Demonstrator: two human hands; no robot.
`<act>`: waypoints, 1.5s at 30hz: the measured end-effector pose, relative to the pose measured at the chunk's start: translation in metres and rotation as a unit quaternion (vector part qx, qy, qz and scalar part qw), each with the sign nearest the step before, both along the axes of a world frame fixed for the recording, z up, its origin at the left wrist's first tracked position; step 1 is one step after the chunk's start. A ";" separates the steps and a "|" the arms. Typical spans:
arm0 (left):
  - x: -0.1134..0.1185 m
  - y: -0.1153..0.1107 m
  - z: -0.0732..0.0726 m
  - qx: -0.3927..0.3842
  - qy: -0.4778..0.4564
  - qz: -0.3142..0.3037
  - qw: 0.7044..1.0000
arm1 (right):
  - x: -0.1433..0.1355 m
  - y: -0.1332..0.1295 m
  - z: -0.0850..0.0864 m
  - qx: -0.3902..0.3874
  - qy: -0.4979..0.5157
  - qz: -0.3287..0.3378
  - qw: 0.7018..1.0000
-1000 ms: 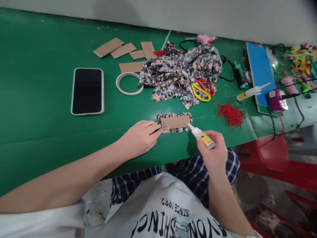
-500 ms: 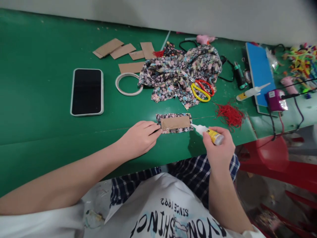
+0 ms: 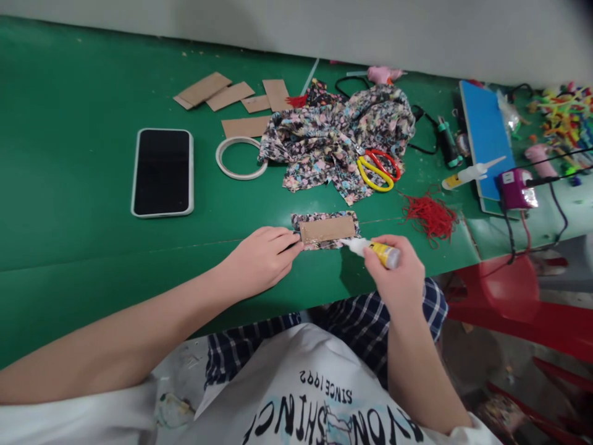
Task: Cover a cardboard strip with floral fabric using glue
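Note:
A small brown cardboard rectangle (image 3: 327, 230) lies on a strip of floral fabric (image 3: 324, 216), whose edges show around it. My left hand (image 3: 262, 259) rests on the table with its fingers bent and close together, their tips gripping the strip's left end. In my right hand (image 3: 396, 272) is a glue bottle (image 3: 382, 253) with a yellow label, held tilted. Its white nozzle tip is at the fabric's lower edge, just below the cardboard's right part. Shiny traces show along the cardboard's lower left.
Beyond the strip lie crumpled floral fabric (image 3: 338, 136), scissors (image 3: 377, 170), a tape roll (image 3: 220, 159) and cardboard pieces (image 3: 231, 96). A phone (image 3: 163, 173) is at left. Red threads (image 3: 430, 216), a second glue bottle (image 3: 470, 175) and a blue board (image 3: 488, 130) are at right.
My right hand has moved left and slightly toward me, taking the nozzle from the cardboard's right end to the fabric's lower edge. My left hand has stayed in place.

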State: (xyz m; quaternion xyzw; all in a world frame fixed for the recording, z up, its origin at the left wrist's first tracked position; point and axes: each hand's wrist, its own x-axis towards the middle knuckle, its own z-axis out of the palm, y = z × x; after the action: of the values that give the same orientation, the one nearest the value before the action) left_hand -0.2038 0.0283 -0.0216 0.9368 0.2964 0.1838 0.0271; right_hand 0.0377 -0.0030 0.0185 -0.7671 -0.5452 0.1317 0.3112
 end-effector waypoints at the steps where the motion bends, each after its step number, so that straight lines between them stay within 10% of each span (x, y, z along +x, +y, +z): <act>1: 0.000 0.000 0.000 0.001 0.000 0.000 1.000 | 0.003 0.001 0.000 0.003 0.000 -0.021 1.000; 24: -0.001 -0.001 0.001 0.006 0.005 0.004 1.000 | 0.003 0.017 0.012 0.020 -0.034 -0.042 0.998; 30: -0.002 -0.002 0.000 0.010 0.002 0.005 1.000 | -0.020 0.022 0.019 0.023 0.092 0.063 0.994; 38: -0.003 -0.002 -0.001 0.011 -0.009 0.005 1.000 | -0.040 0.045 0.014 -0.012 0.012 0.240 0.971; 45: -0.002 -0.001 -0.001 0.012 -0.013 0.007 1.000 | -0.048 0.057 0.013 0.014 0.000 0.250 0.968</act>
State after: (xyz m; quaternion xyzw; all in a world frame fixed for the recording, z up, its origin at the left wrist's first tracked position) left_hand -0.2059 0.0269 -0.0227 0.9324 0.3008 0.1994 0.0188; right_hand -0.0107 0.0538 0.0315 -0.6023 -0.7212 0.1981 0.2790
